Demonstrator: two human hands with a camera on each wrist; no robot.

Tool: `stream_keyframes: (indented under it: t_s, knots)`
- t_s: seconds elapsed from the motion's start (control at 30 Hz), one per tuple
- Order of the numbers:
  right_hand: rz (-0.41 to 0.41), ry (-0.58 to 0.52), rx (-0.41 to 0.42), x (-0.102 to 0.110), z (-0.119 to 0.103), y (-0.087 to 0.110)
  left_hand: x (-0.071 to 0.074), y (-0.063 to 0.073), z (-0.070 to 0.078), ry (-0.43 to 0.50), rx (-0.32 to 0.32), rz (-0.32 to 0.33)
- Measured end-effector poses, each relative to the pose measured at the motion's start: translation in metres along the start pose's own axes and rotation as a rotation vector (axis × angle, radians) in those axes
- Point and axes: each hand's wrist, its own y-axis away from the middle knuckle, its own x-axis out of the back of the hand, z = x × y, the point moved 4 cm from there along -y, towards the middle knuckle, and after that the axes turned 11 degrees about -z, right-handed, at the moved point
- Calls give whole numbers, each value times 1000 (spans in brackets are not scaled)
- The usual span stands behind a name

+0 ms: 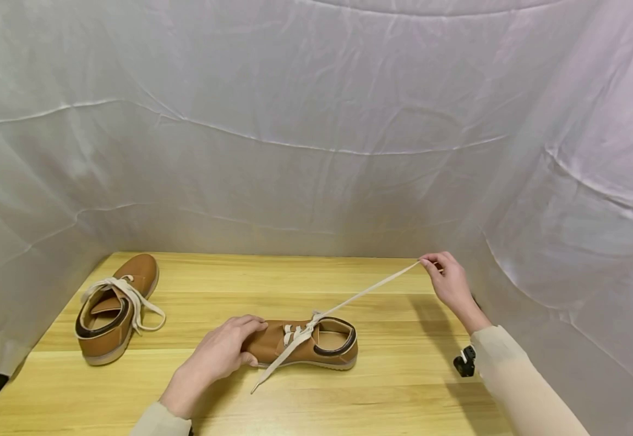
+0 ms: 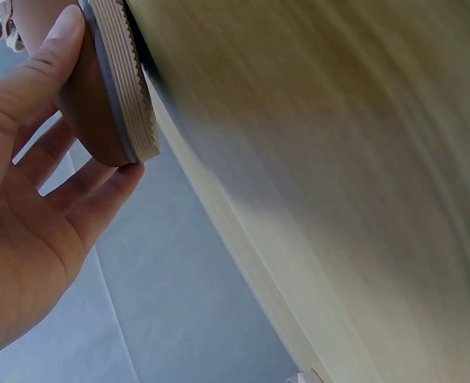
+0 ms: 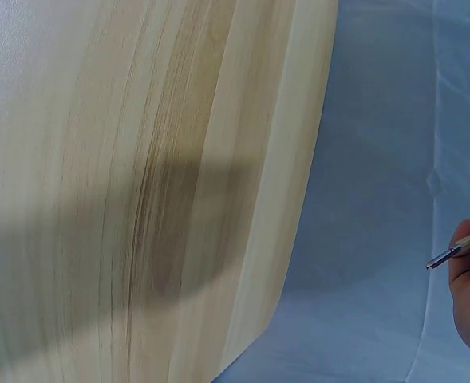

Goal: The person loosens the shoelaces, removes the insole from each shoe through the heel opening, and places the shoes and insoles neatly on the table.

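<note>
A brown lace-up shoe lies on the table with its toe to the left and its opening to the right. My left hand grips it round the toe; in the left wrist view, thumb and fingers clasp the toe above its ridged sole. Off to the upper right, my right hand pinches one end of the cream shoelace, stretched taut from the shoe. Its metal tip pokes out of the fingers in the right wrist view. The lace's other end hangs over the shoe's near side onto the table.
A second brown shoe stands at the table's left, its cream lace loose over the opening. Pale cloth hangs behind and at both sides of the wooden table. A small black device sits by my right wrist.
</note>
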Motion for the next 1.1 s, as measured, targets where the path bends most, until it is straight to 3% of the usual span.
stream_keyframes:
  t_s: [1.1]
  knots:
    - [22,34,-16,14,9,6,-1,0,1,4,11,-1]
